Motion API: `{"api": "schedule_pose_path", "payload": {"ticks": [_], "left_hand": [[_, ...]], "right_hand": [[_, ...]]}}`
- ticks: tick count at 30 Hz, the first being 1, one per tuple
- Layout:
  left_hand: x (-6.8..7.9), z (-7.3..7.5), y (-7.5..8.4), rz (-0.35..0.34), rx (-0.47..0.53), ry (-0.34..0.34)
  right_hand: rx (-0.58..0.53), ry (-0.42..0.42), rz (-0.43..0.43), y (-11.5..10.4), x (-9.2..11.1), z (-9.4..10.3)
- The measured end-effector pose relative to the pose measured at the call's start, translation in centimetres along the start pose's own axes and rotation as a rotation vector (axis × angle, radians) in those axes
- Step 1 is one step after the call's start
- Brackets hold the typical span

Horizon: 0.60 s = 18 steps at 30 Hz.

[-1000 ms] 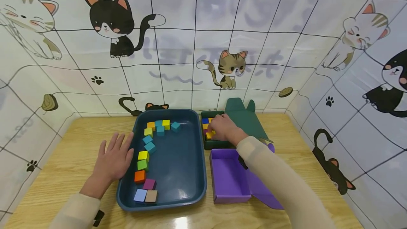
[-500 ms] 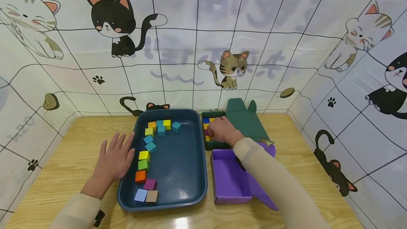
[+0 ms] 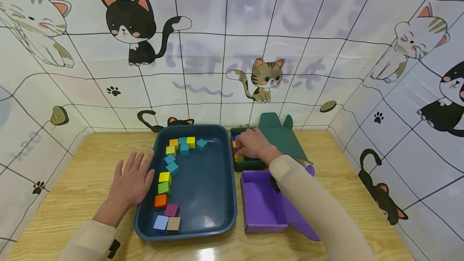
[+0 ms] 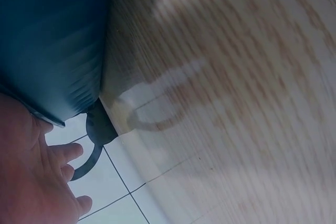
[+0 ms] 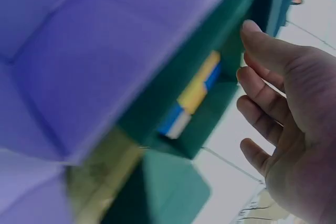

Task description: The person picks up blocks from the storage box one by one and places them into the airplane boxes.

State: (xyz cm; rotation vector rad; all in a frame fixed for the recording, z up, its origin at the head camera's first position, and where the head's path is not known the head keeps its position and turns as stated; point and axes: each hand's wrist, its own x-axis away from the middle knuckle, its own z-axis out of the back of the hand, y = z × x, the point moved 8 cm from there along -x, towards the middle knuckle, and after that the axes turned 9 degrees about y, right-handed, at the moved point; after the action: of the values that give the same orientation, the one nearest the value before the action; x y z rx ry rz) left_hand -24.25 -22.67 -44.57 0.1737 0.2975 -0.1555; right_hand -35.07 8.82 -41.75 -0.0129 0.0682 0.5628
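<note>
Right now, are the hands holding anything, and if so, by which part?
Nothing visibly held. The right hand is over the dark-green rectangular box, nothing showing in its grasp; the left hand lies spread along the dark-blue rectangular tray.

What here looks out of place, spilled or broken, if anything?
Nothing looks spilled or broken. One small oddity: near the far end of the dark blue tray, the rightmost teal cube sits turned at an angle, while the yellow cube beside it sits squarer.
</note>
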Motion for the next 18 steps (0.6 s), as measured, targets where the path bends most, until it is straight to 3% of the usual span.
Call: {"api": "schedule_pose_path", "payload": {"ticks": [4,7,13,18], "left_hand": [[0.0,0.1,0.0,0.002,-0.005,0.002],[0.0,0.2,0.1,0.005,-0.004,-0.002],[0.0,0.1,0.0,0.011,-0.003,-0.002],[0.0,-0.1,-0.1,0.015,0.0,0.002]], "right_hand": [[-0.013,0.074,0.033,-1.7,-0.6,2.3],[0.006,0.065,0.069,-3.7,-1.2,3.1],[0.125,-0.014,0.079,-7.5,-2.8,2.5],[0.199,-0.047,0.063,-9.0,-4.2,1.5]]}}
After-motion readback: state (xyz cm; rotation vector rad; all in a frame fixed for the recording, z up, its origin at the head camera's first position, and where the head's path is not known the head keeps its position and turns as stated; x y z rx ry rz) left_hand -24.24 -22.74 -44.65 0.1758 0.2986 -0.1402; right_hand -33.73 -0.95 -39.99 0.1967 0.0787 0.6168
